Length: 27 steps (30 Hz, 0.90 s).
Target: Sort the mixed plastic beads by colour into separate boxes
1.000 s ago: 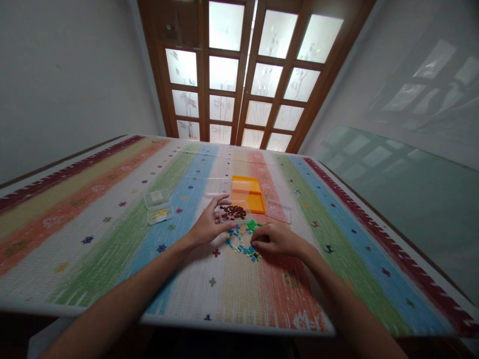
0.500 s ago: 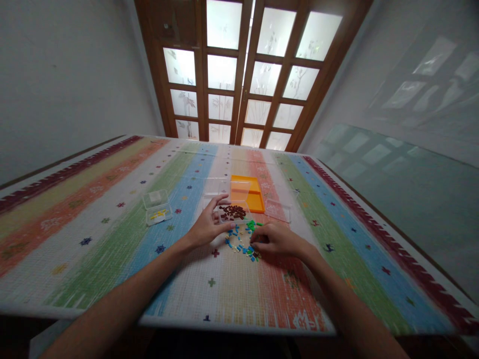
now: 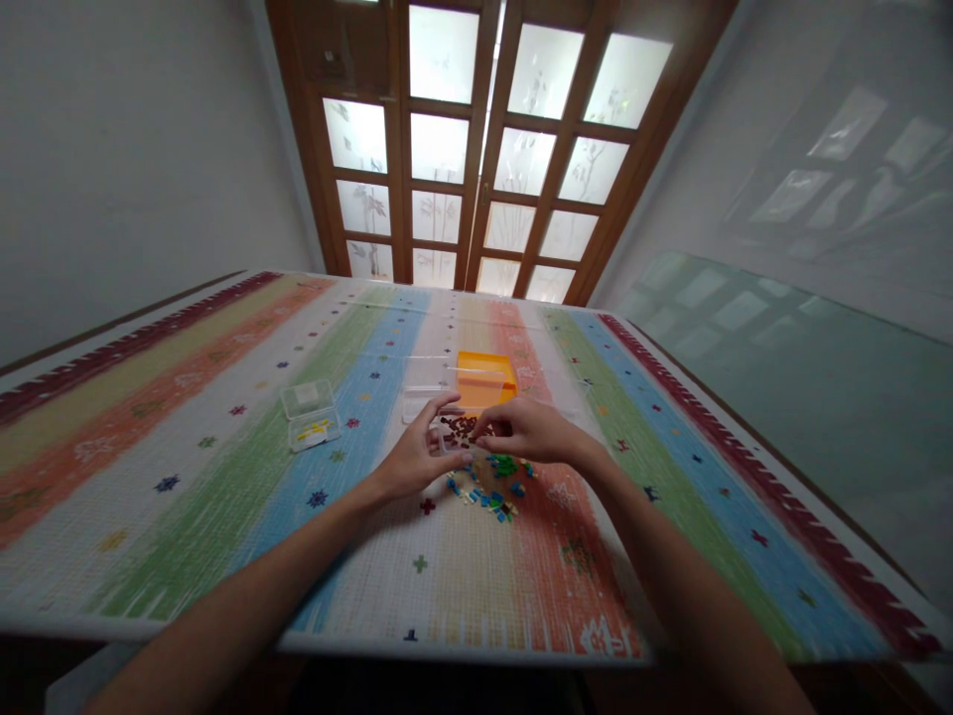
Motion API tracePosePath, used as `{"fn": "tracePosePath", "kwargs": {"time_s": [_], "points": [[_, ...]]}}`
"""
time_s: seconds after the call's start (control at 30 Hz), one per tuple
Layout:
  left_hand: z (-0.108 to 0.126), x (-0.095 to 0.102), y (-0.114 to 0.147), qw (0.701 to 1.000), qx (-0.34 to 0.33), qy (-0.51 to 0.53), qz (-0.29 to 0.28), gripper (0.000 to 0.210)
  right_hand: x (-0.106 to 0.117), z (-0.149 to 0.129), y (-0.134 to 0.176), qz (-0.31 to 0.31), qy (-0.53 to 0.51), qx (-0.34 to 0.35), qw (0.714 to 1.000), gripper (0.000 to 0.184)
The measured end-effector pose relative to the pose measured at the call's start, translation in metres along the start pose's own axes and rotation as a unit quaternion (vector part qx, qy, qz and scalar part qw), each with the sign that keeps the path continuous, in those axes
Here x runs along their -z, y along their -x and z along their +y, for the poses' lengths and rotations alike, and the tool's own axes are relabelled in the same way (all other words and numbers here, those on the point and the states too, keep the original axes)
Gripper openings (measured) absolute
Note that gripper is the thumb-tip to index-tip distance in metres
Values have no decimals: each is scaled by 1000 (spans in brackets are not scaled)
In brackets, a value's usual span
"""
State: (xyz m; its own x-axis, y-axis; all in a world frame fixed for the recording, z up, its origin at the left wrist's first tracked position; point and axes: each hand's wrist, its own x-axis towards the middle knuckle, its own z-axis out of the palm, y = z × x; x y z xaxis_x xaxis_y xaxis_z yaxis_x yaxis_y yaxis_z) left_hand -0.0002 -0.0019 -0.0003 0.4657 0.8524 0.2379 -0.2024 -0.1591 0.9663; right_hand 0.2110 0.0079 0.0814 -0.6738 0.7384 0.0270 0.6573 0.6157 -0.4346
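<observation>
Fingers of the left hand (image 3: 413, 459) curl loosely against a clear box (image 3: 456, 429) of dark red pieces; right hand (image 3: 527, 431) pinches above it, contents untellable.

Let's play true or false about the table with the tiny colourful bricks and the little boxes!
1. The clear box between the hands holds dark brown pieces. True.
2. The right hand rests far away on the blue stripe. False: its fingertips are over the clear box.
3. A small box with yellow pieces sits to the left. True.
4. The loose pieces on the cloth are all red. False: mostly blue and green.
5. The left hand touches the orange tray. False: it is at the clear box.
</observation>
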Motion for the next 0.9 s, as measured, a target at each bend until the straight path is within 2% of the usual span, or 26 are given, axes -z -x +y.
{"fn": "tracePosePath", "kwargs": {"time_s": [0.2,0.37,0.57,0.73,0.9], "points": [[-3,-3,0,1000,4,23,-13,78,1,-8,-13,-42,57,8,997,13],[-4,-4,0,1000,7,26,-9,78,-2,-11,-13,-30,86,8,996,15],[-4,-4,1,999,3,32,-12,77,1,-18,-13,-27,77,14,997,16],[-4,-3,1,1000,0,25,-7,79,5,-20,-12,-49,69,14,996,20],[-4,-4,1,1000,2,18,-12,77,6,-18,-14,-59,66,4,996,16]]}}
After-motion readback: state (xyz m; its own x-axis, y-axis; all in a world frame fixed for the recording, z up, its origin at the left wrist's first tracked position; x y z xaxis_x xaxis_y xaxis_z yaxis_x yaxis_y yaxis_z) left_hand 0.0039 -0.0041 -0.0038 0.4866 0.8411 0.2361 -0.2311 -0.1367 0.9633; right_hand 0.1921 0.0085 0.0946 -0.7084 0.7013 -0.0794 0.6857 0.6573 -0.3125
